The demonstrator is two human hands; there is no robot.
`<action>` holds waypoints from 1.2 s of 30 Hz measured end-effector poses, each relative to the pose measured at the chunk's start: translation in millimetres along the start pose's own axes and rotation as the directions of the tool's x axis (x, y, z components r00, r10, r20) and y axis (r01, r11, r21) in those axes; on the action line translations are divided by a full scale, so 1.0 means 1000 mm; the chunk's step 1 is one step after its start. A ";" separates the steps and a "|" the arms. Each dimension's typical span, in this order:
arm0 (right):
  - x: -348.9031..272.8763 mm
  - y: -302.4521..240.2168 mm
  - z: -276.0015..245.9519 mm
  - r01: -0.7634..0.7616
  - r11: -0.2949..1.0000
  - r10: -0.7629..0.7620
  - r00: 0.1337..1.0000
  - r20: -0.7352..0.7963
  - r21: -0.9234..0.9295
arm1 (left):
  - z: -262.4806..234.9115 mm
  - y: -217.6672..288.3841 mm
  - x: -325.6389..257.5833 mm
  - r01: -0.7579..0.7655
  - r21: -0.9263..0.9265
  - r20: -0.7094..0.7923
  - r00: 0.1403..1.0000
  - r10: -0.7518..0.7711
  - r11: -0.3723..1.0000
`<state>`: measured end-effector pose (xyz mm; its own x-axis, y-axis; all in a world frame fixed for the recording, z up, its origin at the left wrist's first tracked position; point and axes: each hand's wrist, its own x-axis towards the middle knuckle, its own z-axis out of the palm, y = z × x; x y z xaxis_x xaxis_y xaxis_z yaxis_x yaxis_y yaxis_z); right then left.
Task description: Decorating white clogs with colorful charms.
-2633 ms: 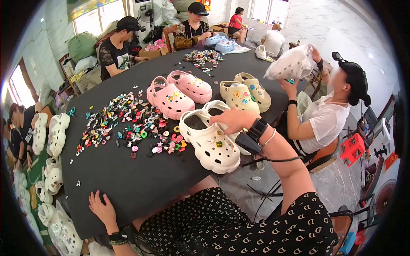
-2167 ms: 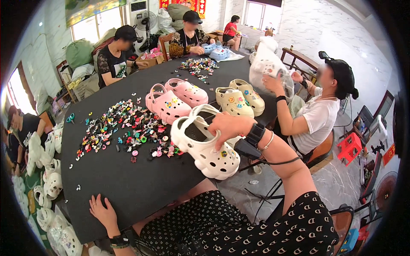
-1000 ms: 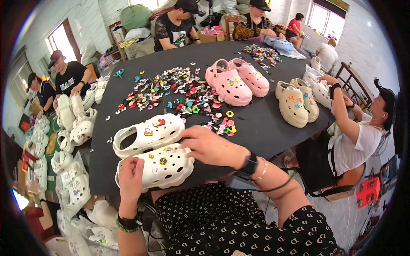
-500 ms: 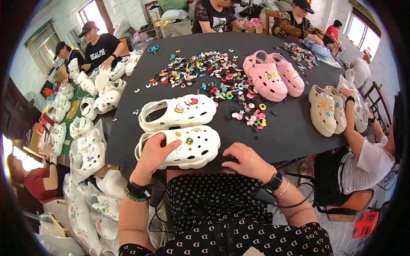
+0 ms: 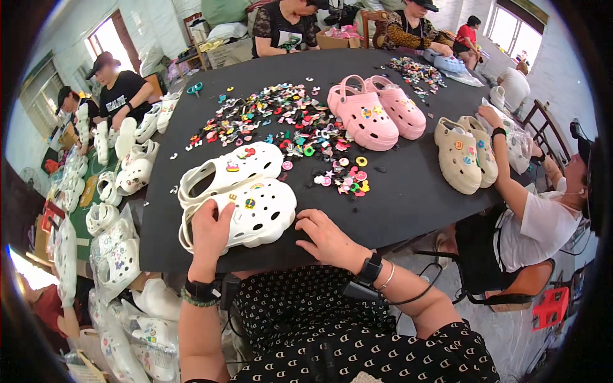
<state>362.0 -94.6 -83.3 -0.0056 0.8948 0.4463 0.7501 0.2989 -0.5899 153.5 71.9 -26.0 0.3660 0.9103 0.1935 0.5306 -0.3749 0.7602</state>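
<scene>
A pair of white clogs lies side by side before me on the black table: the far clog point(image 5: 252, 159) and the near clog point(image 5: 274, 203), both with colourful shoe charms on the uppers. My left hand point(image 5: 211, 231) grips the near clog around its opening, thumb over the upper; the clog partly hides the other fingers. Just off the toe of that clog, my right hand point(image 5: 327, 237) is half curled, with thumb and fingers apart and nothing in them. Beyond the clogs spreads a heap of loose shoe charms point(image 5: 262, 115), with a smaller cluster point(image 5: 348, 179) nearer me.
Pink clogs point(image 5: 365, 118) and beige clogs point(image 5: 458, 156) stand to the right on the black table point(image 5: 396, 210). Teal scissors point(image 5: 195, 89) lie at the far left. White clogs point(image 5: 118, 262), some in plastic bags, crowd the left side. Several people work around the table, one close on the right.
The view has turned, so the table contents sit further left. The near clog has tilted and drawn against the far one under my left hand. My right hand stays beside the toe.
</scene>
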 end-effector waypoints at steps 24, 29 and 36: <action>-0.029 0.030 -0.011 -0.037 0.937 -0.054 0.968 -0.247 -0.348 | 0.003 -0.028 0.025 -0.007 -0.087 -0.001 1.000 0.007 0.996; -0.028 0.030 -0.008 -0.014 0.935 -0.083 0.962 -0.259 -0.353 | 0.002 -0.051 0.035 -0.023 -0.090 -0.001 1.000 0.023 0.996; -0.029 0.030 -0.005 -0.021 0.930 -0.083 0.961 -0.263 -0.367 | 0.000 -0.048 0.038 -0.025 0.000 0.021 0.999 0.025 1.000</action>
<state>388.2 -113.8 -110.4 0.1067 0.7482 0.6549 0.9406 0.1376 -0.3105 142.0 124.6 -54.9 0.3947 0.8969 0.1993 0.5216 -0.3973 0.7551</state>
